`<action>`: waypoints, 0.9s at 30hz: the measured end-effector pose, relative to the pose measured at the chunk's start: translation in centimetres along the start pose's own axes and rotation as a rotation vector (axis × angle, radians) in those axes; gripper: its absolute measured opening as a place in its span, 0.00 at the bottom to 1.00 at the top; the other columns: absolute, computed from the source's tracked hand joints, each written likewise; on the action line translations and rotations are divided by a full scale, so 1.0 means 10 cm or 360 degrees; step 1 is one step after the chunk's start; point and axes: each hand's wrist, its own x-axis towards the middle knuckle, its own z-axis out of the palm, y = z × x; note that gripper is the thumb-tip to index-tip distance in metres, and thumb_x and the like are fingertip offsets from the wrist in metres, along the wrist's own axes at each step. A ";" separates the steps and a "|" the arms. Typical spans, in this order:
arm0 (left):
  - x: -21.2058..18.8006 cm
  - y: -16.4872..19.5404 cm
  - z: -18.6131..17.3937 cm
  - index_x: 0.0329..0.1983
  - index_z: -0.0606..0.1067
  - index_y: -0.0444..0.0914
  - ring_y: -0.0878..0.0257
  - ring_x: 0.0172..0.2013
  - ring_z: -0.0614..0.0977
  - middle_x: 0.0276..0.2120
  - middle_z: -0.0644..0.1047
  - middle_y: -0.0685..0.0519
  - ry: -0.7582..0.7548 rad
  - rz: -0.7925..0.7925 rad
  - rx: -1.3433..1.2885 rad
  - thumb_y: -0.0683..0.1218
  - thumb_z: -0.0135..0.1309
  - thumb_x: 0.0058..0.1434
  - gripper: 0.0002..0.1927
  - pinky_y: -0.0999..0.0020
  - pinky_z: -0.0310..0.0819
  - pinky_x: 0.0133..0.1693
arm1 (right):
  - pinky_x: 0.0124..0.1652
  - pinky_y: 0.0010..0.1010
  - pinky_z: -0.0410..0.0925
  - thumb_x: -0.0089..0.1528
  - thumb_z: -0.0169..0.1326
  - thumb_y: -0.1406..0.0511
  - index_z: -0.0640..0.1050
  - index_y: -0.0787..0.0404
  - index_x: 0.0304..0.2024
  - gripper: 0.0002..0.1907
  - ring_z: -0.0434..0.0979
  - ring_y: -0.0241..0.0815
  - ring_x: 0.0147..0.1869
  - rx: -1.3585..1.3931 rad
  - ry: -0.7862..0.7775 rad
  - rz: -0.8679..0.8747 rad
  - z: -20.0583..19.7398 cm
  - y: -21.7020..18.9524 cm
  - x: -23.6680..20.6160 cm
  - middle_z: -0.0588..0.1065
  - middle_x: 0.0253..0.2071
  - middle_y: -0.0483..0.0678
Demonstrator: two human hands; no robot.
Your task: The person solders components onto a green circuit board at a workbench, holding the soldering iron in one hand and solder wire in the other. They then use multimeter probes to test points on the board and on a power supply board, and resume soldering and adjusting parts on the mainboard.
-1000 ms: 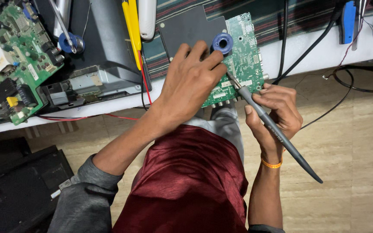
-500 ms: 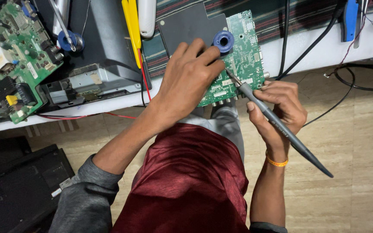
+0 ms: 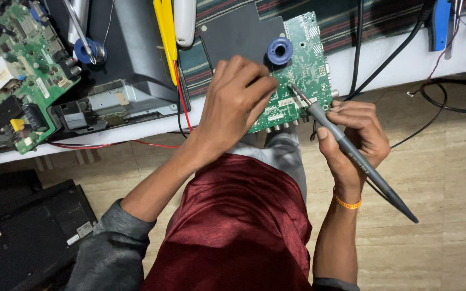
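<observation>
We're pressing our left hand (image 3: pixel 233 105) flat on the green circuit board (image 3: pixel 306 64) lying at the white bench edge (image 3: pixel 136 132), while our right hand (image 3: pixel 354 137) is gripping the grey soldering iron (image 3: pixel 351 153), its tip touching the board beside the blue solder spool (image 3: pixel 280 50).

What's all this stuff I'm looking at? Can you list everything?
circuit board: one, green, at the table edge under both hands
solder spool: one, blue, on that board
soldering iron: one, grey, tip on the board
second circuit board: one, green, far left
dark panel: one, beside the green board
probe: one, yellow, upper middle
cables: several, black, right
table: one, white
left hand: pressing on the board
right hand: gripping the iron
</observation>
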 end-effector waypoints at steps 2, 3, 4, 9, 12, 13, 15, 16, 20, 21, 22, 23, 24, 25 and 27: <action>-0.04 0.02 0.01 0.45 0.78 0.35 0.56 0.47 0.75 0.44 0.77 0.52 0.0036 0.0025 0.0048 0.39 0.65 0.60 0.11 0.59 0.65 0.48 | 0.58 0.34 0.72 0.66 0.67 0.66 0.79 0.68 0.44 0.12 0.77 0.41 0.52 0.0026 0.0027 -0.0007 0.01 0.02 -0.01 0.76 0.44 0.51; -0.05 0.02 0.02 0.46 0.78 0.35 0.56 0.47 0.75 0.45 0.77 0.52 0.0053 0.0044 0.0056 0.39 0.65 0.60 0.12 0.59 0.66 0.48 | 0.57 0.34 0.72 0.66 0.67 0.66 0.79 0.68 0.44 0.12 0.77 0.41 0.52 0.0032 0.0028 -0.0011 0.01 0.03 -0.02 0.76 0.44 0.51; -0.06 0.02 0.03 0.46 0.78 0.34 0.56 0.47 0.75 0.45 0.77 0.51 0.0070 0.0062 0.0065 0.39 0.65 0.60 0.12 0.59 0.66 0.48 | 0.57 0.34 0.71 0.66 0.67 0.66 0.79 0.68 0.44 0.12 0.77 0.41 0.52 0.0038 0.0030 -0.0016 0.01 0.04 -0.02 0.76 0.44 0.51; -0.07 -0.01 0.06 0.48 0.77 0.33 0.55 0.46 0.75 0.44 0.76 0.50 0.0063 0.0118 0.0072 0.37 0.63 0.61 0.13 0.60 0.66 0.47 | 0.56 0.34 0.71 0.66 0.67 0.66 0.79 0.68 0.45 0.12 0.77 0.41 0.52 0.0047 0.0031 -0.0009 0.00 0.05 -0.02 0.76 0.44 0.51; -0.04 -0.03 0.06 0.49 0.77 0.32 0.55 0.44 0.74 0.42 0.75 0.50 0.0013 0.0159 0.0106 0.36 0.60 0.60 0.13 0.60 0.65 0.47 | 0.57 0.34 0.71 0.66 0.67 0.66 0.79 0.68 0.44 0.12 0.76 0.41 0.52 0.0062 0.0034 0.0006 0.00 0.04 -0.02 0.76 0.44 0.51; -0.03 -0.03 0.05 0.49 0.77 0.32 0.55 0.44 0.74 0.41 0.75 0.50 -0.0011 0.0149 0.0110 0.35 0.60 0.60 0.13 0.60 0.65 0.46 | 0.58 0.35 0.71 0.66 0.67 0.66 0.79 0.68 0.44 0.12 0.76 0.41 0.52 0.0075 0.0034 0.0008 0.01 0.03 -0.03 0.76 0.44 0.51; -0.01 -0.03 0.04 0.48 0.76 0.32 0.55 0.43 0.73 0.41 0.74 0.50 -0.0055 0.0146 0.0133 0.35 0.59 0.60 0.12 0.60 0.65 0.46 | 0.59 0.35 0.71 0.67 0.67 0.67 0.79 0.68 0.44 0.12 0.75 0.41 0.51 0.0094 0.0029 0.0008 0.02 0.03 -0.02 0.76 0.44 0.51; 0.01 -0.02 0.04 0.48 0.76 0.32 0.55 0.43 0.73 0.41 0.74 0.50 -0.0071 0.0157 0.0155 0.35 0.58 0.61 0.12 0.60 0.65 0.46 | 0.59 0.35 0.71 0.67 0.67 0.67 0.79 0.68 0.44 0.12 0.75 0.41 0.51 0.0095 0.0027 0.0010 0.02 0.02 -0.03 0.76 0.44 0.52; 0.06 -0.01 0.01 0.48 0.77 0.32 0.55 0.42 0.71 0.39 0.72 0.50 -0.0140 0.0167 0.0173 0.37 0.58 0.61 0.11 0.60 0.64 0.45 | 0.58 0.35 0.71 0.66 0.67 0.66 0.79 0.68 0.44 0.12 0.77 0.42 0.52 0.0051 0.0019 0.0028 0.02 -0.01 -0.02 0.76 0.44 0.52; 0.07 0.00 0.01 0.47 0.77 0.32 0.56 0.42 0.71 0.39 0.72 0.50 -0.0148 0.0158 0.0177 0.37 0.58 0.61 0.11 0.60 0.64 0.46 | 0.58 0.35 0.72 0.65 0.67 0.66 0.79 0.68 0.44 0.12 0.77 0.42 0.52 0.0036 0.0013 0.0027 0.01 -0.02 -0.01 0.76 0.44 0.52; 0.07 0.01 0.01 0.47 0.77 0.32 0.56 0.43 0.71 0.40 0.72 0.51 -0.0157 0.0151 0.0182 0.37 0.58 0.62 0.10 0.60 0.64 0.46 | 0.58 0.35 0.72 0.65 0.67 0.66 0.79 0.69 0.43 0.12 0.77 0.42 0.52 0.0022 0.0007 0.0026 0.01 -0.02 -0.01 0.76 0.44 0.52; 0.08 0.02 0.00 0.47 0.77 0.32 0.56 0.43 0.71 0.40 0.72 0.51 -0.0167 0.0140 0.0187 0.37 0.58 0.62 0.10 0.61 0.64 0.46 | 0.58 0.35 0.72 0.65 0.67 0.66 0.80 0.69 0.43 0.11 0.77 0.42 0.52 0.0001 -0.0003 0.0019 0.01 -0.03 0.00 0.76 0.43 0.52; 0.08 0.02 0.00 0.46 0.78 0.33 0.56 0.43 0.71 0.40 0.72 0.51 -0.0180 0.0137 0.0183 0.37 0.58 0.62 0.10 0.60 0.64 0.46 | 0.58 0.35 0.72 0.65 0.67 0.66 0.80 0.69 0.43 0.11 0.77 0.42 0.52 -0.0014 -0.0015 0.0013 0.00 -0.03 0.00 0.77 0.43 0.52; 0.09 0.02 0.00 0.46 0.78 0.33 0.56 0.43 0.72 0.40 0.72 0.51 -0.0192 0.0133 0.0179 0.38 0.59 0.62 0.09 0.60 0.64 0.46 | 0.57 0.35 0.72 0.65 0.67 0.66 0.80 0.69 0.43 0.11 0.77 0.42 0.52 -0.0029 -0.0027 0.0007 0.00 -0.04 0.01 0.77 0.43 0.52; 0.11 0.02 -0.01 0.45 0.78 0.34 0.55 0.43 0.72 0.40 0.72 0.51 -0.0205 0.0120 0.0154 0.39 0.60 0.61 0.09 0.59 0.64 0.46 | 0.57 0.34 0.72 0.64 0.67 0.67 0.80 0.69 0.42 0.11 0.77 0.42 0.52 -0.0048 -0.0052 0.0001 -0.01 -0.05 0.02 0.77 0.42 0.52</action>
